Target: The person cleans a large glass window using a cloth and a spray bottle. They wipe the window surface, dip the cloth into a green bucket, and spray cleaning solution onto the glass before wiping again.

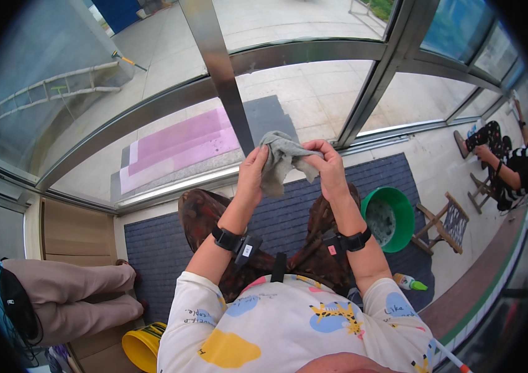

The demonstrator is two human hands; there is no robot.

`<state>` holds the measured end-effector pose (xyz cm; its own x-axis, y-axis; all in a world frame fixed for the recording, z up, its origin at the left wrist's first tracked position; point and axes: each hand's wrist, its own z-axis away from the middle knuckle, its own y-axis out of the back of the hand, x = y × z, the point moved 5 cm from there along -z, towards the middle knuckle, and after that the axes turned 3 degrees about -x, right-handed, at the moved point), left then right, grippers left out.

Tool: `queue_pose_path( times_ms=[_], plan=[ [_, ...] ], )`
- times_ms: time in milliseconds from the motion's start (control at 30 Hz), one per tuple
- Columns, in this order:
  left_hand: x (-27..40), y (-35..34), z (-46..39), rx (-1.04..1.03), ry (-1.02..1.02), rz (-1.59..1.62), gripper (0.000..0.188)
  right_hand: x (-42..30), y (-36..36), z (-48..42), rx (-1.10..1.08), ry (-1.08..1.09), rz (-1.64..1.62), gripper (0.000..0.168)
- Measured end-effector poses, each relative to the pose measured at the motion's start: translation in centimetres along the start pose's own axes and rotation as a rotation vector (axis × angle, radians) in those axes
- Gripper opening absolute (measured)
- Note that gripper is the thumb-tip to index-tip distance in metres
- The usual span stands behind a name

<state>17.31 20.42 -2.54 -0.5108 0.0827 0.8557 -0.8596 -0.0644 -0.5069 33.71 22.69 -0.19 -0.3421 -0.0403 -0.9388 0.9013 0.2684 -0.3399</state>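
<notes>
A damp-looking grey cloth (279, 163) is stretched between my two hands, bunched at the top with its lower edge hanging loose. My left hand (253, 169) grips its left side, and my right hand (329, 164) pinches its right side. Both hands are in front of the metal-framed glass door, above a dark blue ribbed mat (287, 210). To the right of my knees stands a green bucket (387, 219) holding sudsy water. A bottle with a bright green cap (410, 282) lies on the mat near my right elbow.
A folding stool (443, 224) stands right of the bucket. Farther right a person (501, 163) sits on another stool by the glass. At the left stands a person in beige trousers (70, 293), near a yellow bucket (140, 347). A metal door post (226, 74) rises ahead.
</notes>
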Motion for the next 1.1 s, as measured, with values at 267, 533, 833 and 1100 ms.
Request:
queue_pose_path(
  times_ms=[267, 533, 833, 1100],
  plan=[
    [-1.9, 0.1, -1.8, 0.094, -0.263, -0.603, 0.022, 2.6, -1.9, 0.9, 0.204, -0.177, -0.178, 0.067],
    [3.5, -3.2, 0.4, 0.033, -0.729, -1.332, 0.019, 2.2, 1.9, 0.1, 0.1, -0.041, 0.043, 0.02],
    [4.2, -3.4, -0.7, -0.023, -0.862, -1.709, 0.011, -2.1, 1.7, 0.3, 0.215, 0.681, 1.092, 0.014],
    [1.7, -2.5, -2.2, -0.264, -0.498, -1.196, 0.032, 1.1, 2.2, -0.2, 0.236, 0.087, 0.347, 0.025]
  ],
)
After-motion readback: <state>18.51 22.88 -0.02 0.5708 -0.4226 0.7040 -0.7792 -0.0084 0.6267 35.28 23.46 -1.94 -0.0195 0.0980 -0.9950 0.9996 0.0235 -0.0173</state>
